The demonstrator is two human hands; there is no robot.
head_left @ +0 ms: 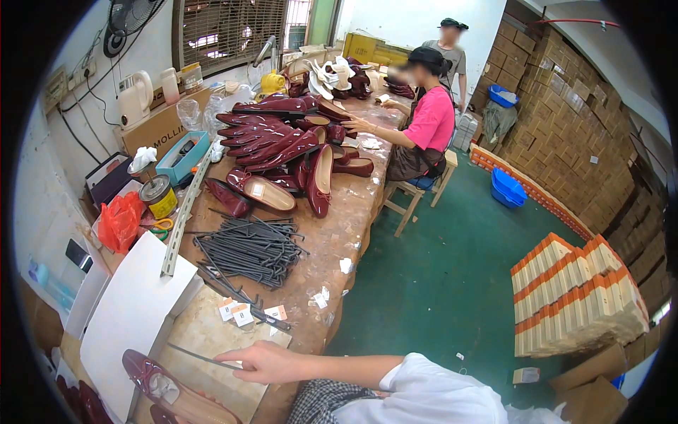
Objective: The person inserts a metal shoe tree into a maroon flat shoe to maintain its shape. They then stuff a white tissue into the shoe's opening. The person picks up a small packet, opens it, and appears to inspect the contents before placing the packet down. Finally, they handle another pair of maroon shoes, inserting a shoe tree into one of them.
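Observation:
My right hand (263, 363) reaches in from the right, its fingers pinched on one end of a thin dark shoe stick (194, 353). The stick's other end points left, over a pale board (212, 326). Just below the stick lies a glossy burgundy flat shoe (145, 374) with a bow and crumpled white paper in its toe. Part of a second burgundy shoe (164, 415) shows at the lower edge. Farther up the table is a pile of similar dark sticks (247, 251), with small white and orange tags (241, 315) nearby. My left hand is out of view.
Burgundy shoes (282, 141) are heaped mid-table. A metal angle bar (185, 219), a can (159, 198) and a red plastic bag (120, 220) line the left. A person in pink (431, 116) sits at the far side; another stands behind. Stacked shoeboxes (572, 297) stand right.

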